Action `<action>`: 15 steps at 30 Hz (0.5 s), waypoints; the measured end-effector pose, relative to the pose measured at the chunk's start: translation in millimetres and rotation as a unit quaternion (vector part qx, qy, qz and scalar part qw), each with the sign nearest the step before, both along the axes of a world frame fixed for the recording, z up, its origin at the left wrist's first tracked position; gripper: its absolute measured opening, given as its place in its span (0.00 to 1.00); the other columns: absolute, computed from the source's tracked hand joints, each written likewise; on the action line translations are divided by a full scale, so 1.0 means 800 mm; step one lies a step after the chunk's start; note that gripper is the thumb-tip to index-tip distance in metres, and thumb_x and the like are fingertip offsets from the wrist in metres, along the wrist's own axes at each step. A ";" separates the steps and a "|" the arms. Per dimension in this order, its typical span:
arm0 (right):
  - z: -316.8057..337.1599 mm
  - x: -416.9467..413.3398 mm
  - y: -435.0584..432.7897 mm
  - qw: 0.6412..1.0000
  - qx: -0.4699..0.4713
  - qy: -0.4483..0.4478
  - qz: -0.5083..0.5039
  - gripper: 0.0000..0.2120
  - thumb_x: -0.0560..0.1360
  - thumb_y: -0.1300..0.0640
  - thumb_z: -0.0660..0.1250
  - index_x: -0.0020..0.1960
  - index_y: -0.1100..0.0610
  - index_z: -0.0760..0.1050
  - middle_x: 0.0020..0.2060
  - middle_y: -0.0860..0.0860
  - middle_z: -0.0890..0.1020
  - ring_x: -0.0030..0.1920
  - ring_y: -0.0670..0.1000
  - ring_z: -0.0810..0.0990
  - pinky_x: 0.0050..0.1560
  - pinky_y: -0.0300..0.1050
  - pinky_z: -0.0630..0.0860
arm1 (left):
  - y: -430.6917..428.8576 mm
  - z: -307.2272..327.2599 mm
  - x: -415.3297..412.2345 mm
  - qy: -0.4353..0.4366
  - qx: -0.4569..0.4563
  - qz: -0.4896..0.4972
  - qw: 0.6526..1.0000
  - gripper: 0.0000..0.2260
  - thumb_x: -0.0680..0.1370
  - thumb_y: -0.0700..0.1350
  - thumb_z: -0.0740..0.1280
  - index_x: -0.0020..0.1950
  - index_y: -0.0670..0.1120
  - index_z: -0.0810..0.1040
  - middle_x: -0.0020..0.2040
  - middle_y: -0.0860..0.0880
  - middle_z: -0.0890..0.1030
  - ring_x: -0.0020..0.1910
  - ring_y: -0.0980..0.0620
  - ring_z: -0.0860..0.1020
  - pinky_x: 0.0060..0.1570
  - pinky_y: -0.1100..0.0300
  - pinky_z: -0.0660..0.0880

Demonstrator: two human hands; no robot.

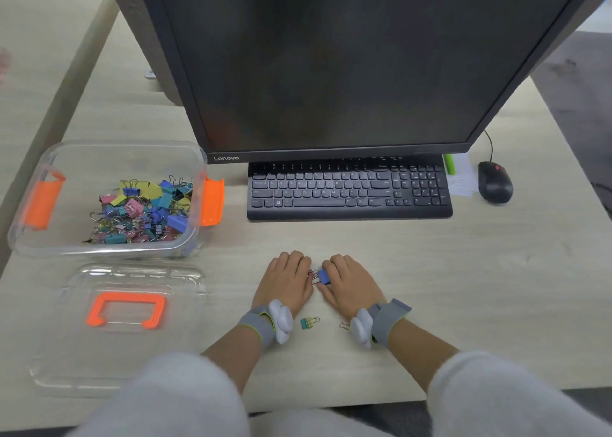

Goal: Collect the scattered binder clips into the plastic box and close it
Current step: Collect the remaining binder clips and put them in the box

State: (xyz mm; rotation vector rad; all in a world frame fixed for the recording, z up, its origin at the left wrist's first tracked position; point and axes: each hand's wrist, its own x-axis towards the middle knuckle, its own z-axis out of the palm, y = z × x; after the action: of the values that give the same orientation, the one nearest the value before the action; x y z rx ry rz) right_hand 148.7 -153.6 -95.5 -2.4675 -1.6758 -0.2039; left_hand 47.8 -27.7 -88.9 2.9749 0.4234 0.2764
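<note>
- Where the pale fuzzy sleeves (185,400) fill the near edge, both forearms reach fwd over the table (463,287). Each wrist wears a grey band (256,324) w/ a white pod.
- Between the wrists a small teal/yellow clip (309,323) lies loose. A 2nd stray clip (345,326) is half hidden by the R wrist pod, so only its wire loops show.
- Near L: clear lid (126,334) w/ orange handle lies flat on the table, off the box and just in front of it.
- Left hand (286,281) is knuckles-up w/ fingers curled under. Can't tell if it grasps anything.
- Right hand (351,284) is close beside it, thumb + forefinger pinching a blue clip (324,276). Pinkish wire handles poke out between the 2 hands.
- Further L: plastic box (66,211) is open, orange latches on both ends. A mixed pile of binder clips (145,211) sits heaped toward its R side.
- Behind the hands is a black keyboard (347,191), well apart from them.
- R of it: black mouse (495,182) w/ cable, a green marker (449,164) and a paper slip (462,178).
- Dark Lenovo monitor (347,58) overhangs the keyboard's back rows.
- Surface is pale wood-grain. A grey floor shows at far R.
</note>
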 end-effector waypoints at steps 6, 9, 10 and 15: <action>-0.001 0.003 0.002 1.000 -0.005 0.011 0.008 0.13 0.64 0.51 0.74 0.40 0.60 0.78 0.35 0.53 0.78 0.31 0.54 0.76 0.31 0.39 0.74 | 0.002 -0.001 0.000 0.026 0.010 0.000 1.000 0.08 0.67 0.47 0.74 0.36 0.47 0.75 0.35 0.51 0.76 0.32 0.51 0.75 0.35 0.61 0.69; 0.004 0.005 0.006 1.000 -0.017 -0.011 0.021 0.11 0.63 0.50 0.71 0.37 0.58 0.76 0.32 0.52 0.77 0.29 0.52 0.74 0.27 0.38 0.71 | 0.005 -0.003 -0.002 0.016 0.013 -0.017 1.000 0.09 0.71 0.49 0.70 0.35 0.46 0.74 0.34 0.50 0.75 0.32 0.49 0.74 0.38 0.57 0.61; 0.006 0.006 0.007 0.999 -0.019 -0.021 0.029 0.10 0.64 0.50 0.69 0.36 0.58 0.76 0.32 0.52 0.76 0.28 0.51 0.74 0.26 0.38 0.70 | 0.005 -0.003 -0.001 0.018 0.017 -0.020 0.999 0.09 0.73 0.49 0.66 0.35 0.46 0.74 0.34 0.50 0.75 0.32 0.49 0.74 0.39 0.56 0.60; 0.014 0.011 0.015 0.997 -0.025 -0.058 0.050 0.10 0.65 0.49 0.62 0.32 0.55 0.75 0.29 0.50 0.76 0.22 0.50 0.71 0.20 0.37 0.64 | 0.006 -0.003 0.002 0.022 0.034 -0.042 0.998 0.11 0.75 0.49 0.62 0.35 0.48 0.75 0.32 0.52 0.75 0.31 0.51 0.73 0.34 0.61 0.67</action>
State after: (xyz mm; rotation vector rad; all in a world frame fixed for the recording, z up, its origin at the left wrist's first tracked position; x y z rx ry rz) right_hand 157.1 -141.3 -84.7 -2.4431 -1.8667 -0.3009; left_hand 49.6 -22.6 -91.4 3.0599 0.2984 0.2221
